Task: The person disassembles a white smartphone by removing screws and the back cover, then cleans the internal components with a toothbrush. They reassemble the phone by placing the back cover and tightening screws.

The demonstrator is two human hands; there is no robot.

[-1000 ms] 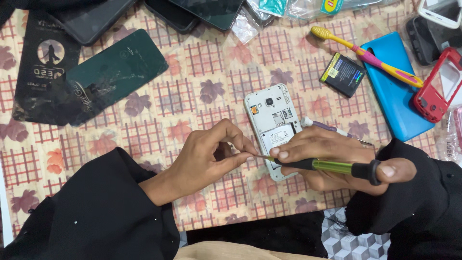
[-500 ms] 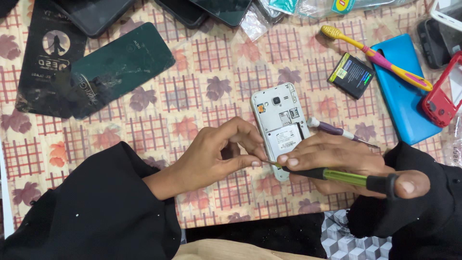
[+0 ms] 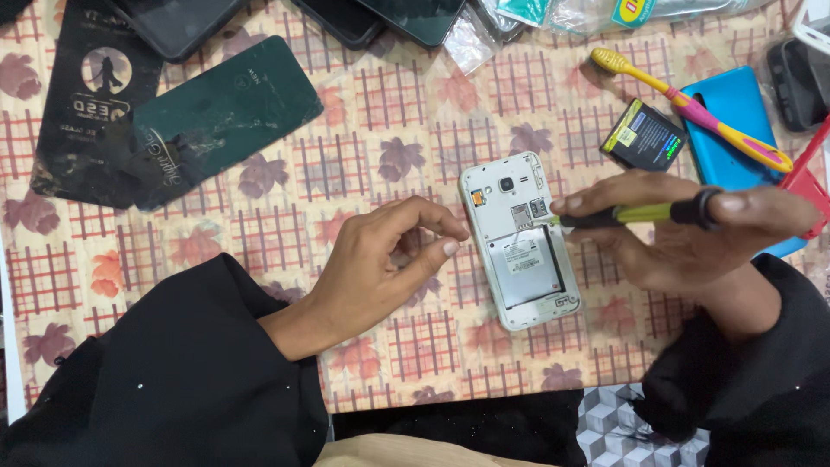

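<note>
White phone (image 3: 519, 242), back cover off and empty battery bay showing, lies flat on the checked leaf-print tablecloth (image 3: 389, 130), roughly centre, its camera end at the far side. Right hand (image 3: 683, 233) comes in from the right, closed around a screwdriver (image 3: 640, 213) with yellow-green shaft and black cap; tool lies almost level, tip on the phone's upper part beside the card slots, index finger along the shaft. Left hand (image 3: 389, 259) sits just left of the phone, fingers curled, thumb and forefinger pinched close together near the phone's left edge; cannot tell if anything small is between them. Both arms in black sleeves. Far right: a loose black battery (image 3: 644, 138), then a blue phone cover (image 3: 735, 112) with a yellow-pink toothbrush (image 3: 692, 108) lying across it. Far left: a dark green back cover (image 3: 225, 112) overlapping a black printed pouch (image 3: 78, 104). More dark phones along the far edge, partly cut off.
</note>
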